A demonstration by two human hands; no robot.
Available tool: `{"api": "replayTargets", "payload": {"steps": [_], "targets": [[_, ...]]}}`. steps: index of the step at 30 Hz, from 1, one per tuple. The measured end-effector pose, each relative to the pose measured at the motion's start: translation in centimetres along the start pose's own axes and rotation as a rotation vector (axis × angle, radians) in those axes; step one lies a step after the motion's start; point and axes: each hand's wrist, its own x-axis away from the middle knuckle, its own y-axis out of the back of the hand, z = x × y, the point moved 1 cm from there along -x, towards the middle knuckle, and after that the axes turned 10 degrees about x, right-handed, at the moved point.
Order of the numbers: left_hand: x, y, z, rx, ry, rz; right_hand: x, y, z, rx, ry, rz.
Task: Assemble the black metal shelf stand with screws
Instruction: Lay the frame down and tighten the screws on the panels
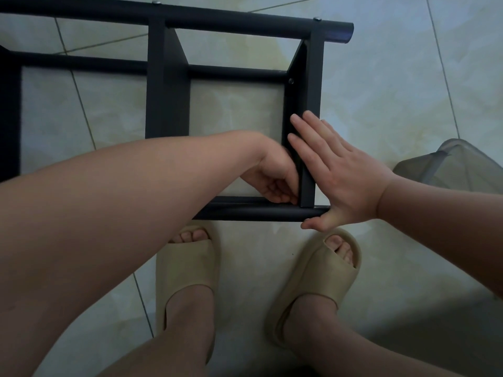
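Nearest the feet, just past the beige slippers [187,270], the near tube [258,213] of the black shelf stand [160,91] runs L–R across the tiled floor [381,91]. At its R end the L hand [275,183] reaches across into the inside corner where the end bracket [307,104] meets that tube. Its fingers are curled tight at the joint, prob. on a screw or nut, but what they pinch is hidden, so can't tell. The R hand [343,172] is spread flat, straight fingers pressed vs the bracket's outer face, thumb at the tube's tip.

To do this well, I'd judge: hold R pressure steady so the holes line up, start the thread by fingertip w/o forcing, square up before tightening.

Further up the bracket a screw head [291,81] sits seated. The far tube [217,20] lies well beyond both hands.
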Motion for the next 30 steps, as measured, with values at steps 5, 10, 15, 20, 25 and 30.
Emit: {"api": "replayTargets", "payload": {"steps": [5, 10, 15, 20, 25, 30], "targets": [[-0.2, -0.1, -0.2, -0.001, -0.001, -0.007, 0.0, 0.1, -0.1, -0.002, 0.0, -0.004], [-0.2, -0.2, 0.1, 0.047, -0.027, 0.003, 0.0, 0.0, 0.0, 0.002, 0.003, -0.003], [-0.3, -0.2, 0.4, 0.093, -0.03, 0.008, 0.0, 0.1, 0.0, 0.006, 0.004, -0.003], [-0.1, 0.2, 1.1, 0.135, -0.011, 0.056, 0.0, 0.1, 0.0, 0.014, 0.004, 0.004], [-0.2, 0.1, 1.7, 0.194, -0.065, 0.09, 0.0, 0.2, 0.0, 0.015, 0.003, 0.004], [0.0, -0.3, 2.1, 0.24, -0.162, 0.104, 0.0, 0.1, 0.0, 0.007, 0.002, 0.003]]}}
